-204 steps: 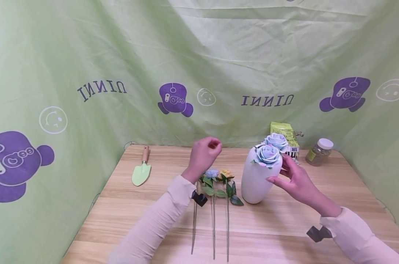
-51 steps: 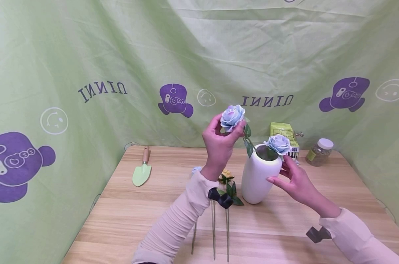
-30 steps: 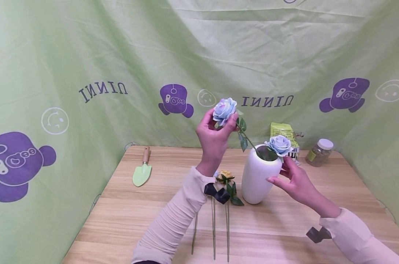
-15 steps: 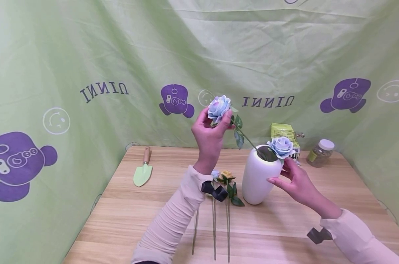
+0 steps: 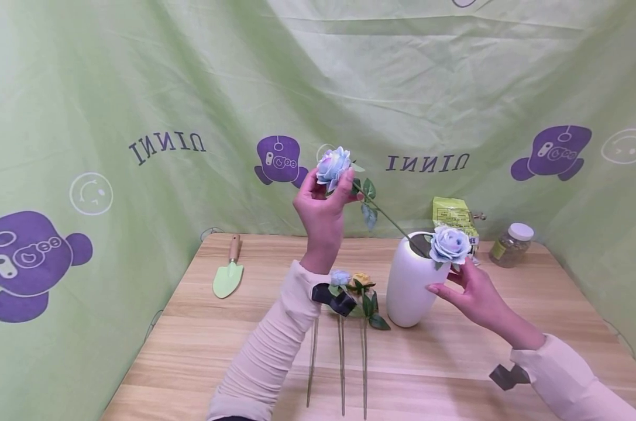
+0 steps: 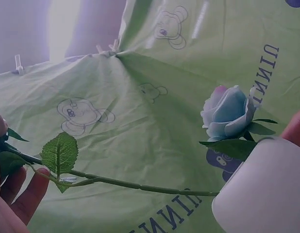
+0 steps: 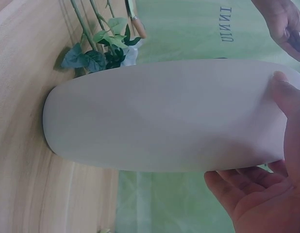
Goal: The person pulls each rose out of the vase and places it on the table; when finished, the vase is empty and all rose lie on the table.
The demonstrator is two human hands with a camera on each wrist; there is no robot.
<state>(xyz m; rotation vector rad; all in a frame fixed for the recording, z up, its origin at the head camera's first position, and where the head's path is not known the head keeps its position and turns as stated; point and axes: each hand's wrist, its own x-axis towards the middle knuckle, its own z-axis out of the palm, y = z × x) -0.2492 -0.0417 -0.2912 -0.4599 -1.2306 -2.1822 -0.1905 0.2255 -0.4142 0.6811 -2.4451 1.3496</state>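
The vase [image 5: 409,292] stands on the table [image 5: 191,351]. The right hand [image 5: 475,295] grips it near the rim, thumb on the near wall and fingers curled behind, probably to steady it while the stem [image 5: 388,218] of the held rose [image 5: 333,168] slants out of its mouth. Up and to the left of the vase, the left hand [image 5: 320,216] pinches that rose just under the bloom, likely because this spares the petals and gives control over the stem's angle. The standing rose [image 5: 449,245] leans against the vase's right rim, which leaves the left side of the mouth to the slanting stem.

Just left of the vase lie a yellow rose [image 5: 362,279], a blue rose [image 5: 340,276] and a third stem [image 5: 312,362], its bloom hidden by the sleeve [image 5: 275,345]; side by side, they seem set for easy picking. The trowel [image 5: 228,279] lies well left of the vase; the packet [image 5: 451,211] and jar [image 5: 512,248] are behind it and to its right.

The vase is white, matte and smooth, bulging gently, perhaps ceramic. Petals look like layered fabric; the leaf [image 6: 59,153] is veined, the stem knobbly and plastic-looking. The trowel pairs a green blade with a wooden-looking handle.
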